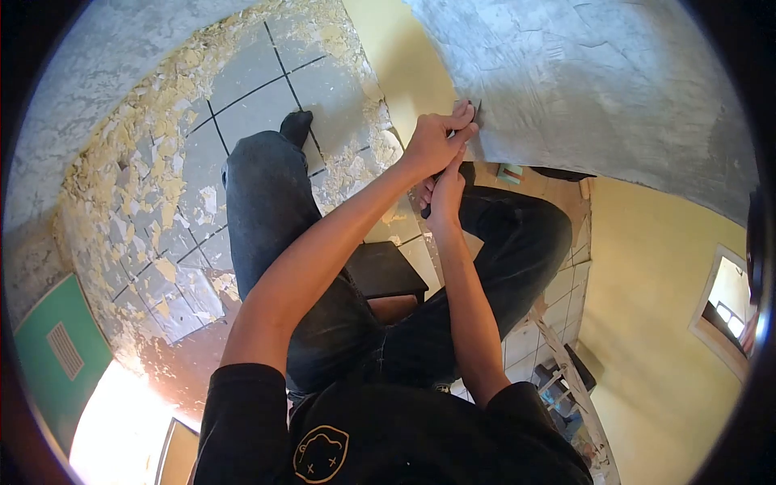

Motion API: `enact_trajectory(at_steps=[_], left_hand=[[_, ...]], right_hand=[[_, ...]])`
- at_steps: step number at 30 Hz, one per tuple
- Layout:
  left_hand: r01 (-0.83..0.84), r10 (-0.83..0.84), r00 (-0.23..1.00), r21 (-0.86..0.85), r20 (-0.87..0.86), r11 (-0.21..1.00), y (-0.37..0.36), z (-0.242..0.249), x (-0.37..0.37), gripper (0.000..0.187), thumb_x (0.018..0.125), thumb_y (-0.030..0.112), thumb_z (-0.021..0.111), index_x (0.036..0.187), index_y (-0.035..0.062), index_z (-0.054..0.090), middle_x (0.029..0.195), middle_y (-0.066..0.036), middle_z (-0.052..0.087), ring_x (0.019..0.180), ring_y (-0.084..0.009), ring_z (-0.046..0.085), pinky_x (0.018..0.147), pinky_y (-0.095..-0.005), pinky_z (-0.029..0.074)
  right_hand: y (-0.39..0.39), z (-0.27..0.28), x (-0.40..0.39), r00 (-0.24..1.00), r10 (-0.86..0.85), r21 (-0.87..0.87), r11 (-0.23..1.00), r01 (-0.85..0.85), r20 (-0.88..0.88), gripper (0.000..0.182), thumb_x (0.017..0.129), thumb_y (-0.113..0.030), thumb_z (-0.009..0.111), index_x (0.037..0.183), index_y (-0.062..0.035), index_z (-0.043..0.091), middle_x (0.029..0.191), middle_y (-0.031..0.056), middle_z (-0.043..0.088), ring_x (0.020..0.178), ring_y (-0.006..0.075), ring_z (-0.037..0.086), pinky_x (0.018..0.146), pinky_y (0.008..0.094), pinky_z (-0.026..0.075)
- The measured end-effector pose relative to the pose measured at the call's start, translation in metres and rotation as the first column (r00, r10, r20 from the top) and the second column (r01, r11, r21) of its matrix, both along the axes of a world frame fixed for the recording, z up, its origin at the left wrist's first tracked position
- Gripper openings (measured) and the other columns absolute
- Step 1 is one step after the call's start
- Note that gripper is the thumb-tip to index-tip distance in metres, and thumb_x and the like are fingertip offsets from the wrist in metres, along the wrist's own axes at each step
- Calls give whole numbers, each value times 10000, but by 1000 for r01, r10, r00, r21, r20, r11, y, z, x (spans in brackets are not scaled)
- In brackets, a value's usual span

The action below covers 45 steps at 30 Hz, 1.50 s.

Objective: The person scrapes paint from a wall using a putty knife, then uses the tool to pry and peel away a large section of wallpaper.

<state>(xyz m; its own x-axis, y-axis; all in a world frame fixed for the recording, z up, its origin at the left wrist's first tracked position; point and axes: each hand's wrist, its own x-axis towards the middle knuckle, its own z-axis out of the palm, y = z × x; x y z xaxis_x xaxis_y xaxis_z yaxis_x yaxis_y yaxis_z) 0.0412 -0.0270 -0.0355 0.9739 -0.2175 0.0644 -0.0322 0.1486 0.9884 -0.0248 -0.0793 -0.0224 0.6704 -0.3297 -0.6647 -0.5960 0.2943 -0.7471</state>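
My left hand is closed at the corner where the yellow wall meets the bare grey wall, its fingers pinched by the thin dark blade of a scraper. Just below it, my right hand is wrapped around what looks like the scraper's dark handle, whose end shows beside the palm. The fingers of both hands nearly meet. The blade points up along the edge of the grey wall, touching or very near it. Most of the tool is hidden by my fingers.
Peeled yellow paint flakes cover much of the grey tiled floor. A dark stool stands between my legs. A wooden ladder is at lower right, a framed mirror or window hangs on the yellow wall, and a green panel is at left.
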Motion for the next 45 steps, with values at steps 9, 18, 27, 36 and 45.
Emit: enact_trajectory(at_steps=[9, 18, 27, 36, 45], left_hand=[[15, -17, 998, -24, -68, 1000, -1, -1, 0, 354, 869, 161, 650, 1167, -22, 598, 1245, -239, 546, 1239, -274, 494, 1012, -303, 395], [39, -16, 983, 123, -183, 992, 4, 11, 9, 339, 879, 206, 674, 1172, 43, 625, 1060, -142, 689, 897, -41, 566, 794, -264, 487], [-47, 51, 994, 47, -98, 998, -2, 2, 8, 366, 876, 217, 681, 1188, 35, 620, 919, -97, 718, 688, -55, 552, 648, -255, 492], [-17, 32, 973, 65, -228, 998, 0, 6, 15, 319, 894, 241, 664, 1146, 46, 647, 599, -46, 616, 546, -38, 490, 522, -265, 447], [-201, 202, 976, -17, 77, 979, -10, -3, 17, 286, 901, 204, 646, 1110, 9, 653, 711, -66, 661, 629, -101, 559, 625, -279, 482]], right_hand=[[3, 8, -3, 998, -37, -15, 999, 37, -41, 643, 910, -693, 302, 597, -135, 359, 456, -30, 317, 336, 101, 308, 330, 273, 231], [-2, -1, 5, 1000, 21, 0, 1000, -21, 20, 659, 894, -716, 308, 608, -124, 359, 463, -35, 305, 354, 98, 311, 344, 274, 230], [-2, 6, 4, 1000, -1, 46, 999, 2, -22, 646, 901, -701, 321, 618, -122, 367, 465, -24, 331, 347, 104, 327, 327, 279, 250], [-3, 10, 6, 999, 28, 28, 999, -27, -43, 627, 878, -724, 349, 642, -144, 390, 470, -42, 317, 342, 89, 310, 317, 261, 237], [-7, 7, 8, 998, 63, 25, 998, -62, -26, 629, 906, -700, 299, 658, -132, 408, 469, -35, 318, 346, 84, 318, 321, 254, 249]])
